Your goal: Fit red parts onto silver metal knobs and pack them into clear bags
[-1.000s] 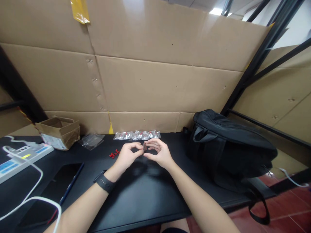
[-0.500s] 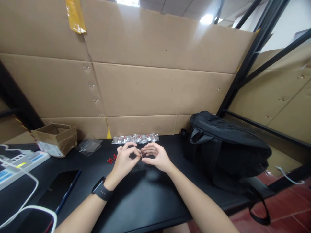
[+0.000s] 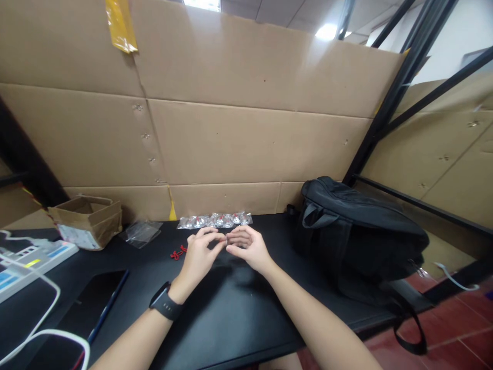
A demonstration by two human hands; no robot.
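Head view: both hands meet above the middle of the black desk (image 3: 231, 318), nearer its back edge than its front. The left hand (image 3: 200, 254) and the right hand (image 3: 248, 249) each close thumb and forefinger on one small piece (image 3: 227, 240) held between them, with the other fingers loosely curled. The piece is too small to name. It looks light, stiff and easy to drop, so a fingertip pinch on its edge seems the sound hold.

A row of clear packets (image 3: 214, 221) lies along the back edge of the desk, just beyond the hands, each with something small and red inside. A flat clear bag (image 3: 141, 231) to their left looks empty. Loose red bits (image 3: 177, 253) lie on the desk just left of the left hand.

At the back left corner an open cardboard box (image 3: 88, 221) stands, its contents hidden from this angle. A black backpack (image 3: 358, 231) fills the right end of the desk, and what it holds cannot be seen.
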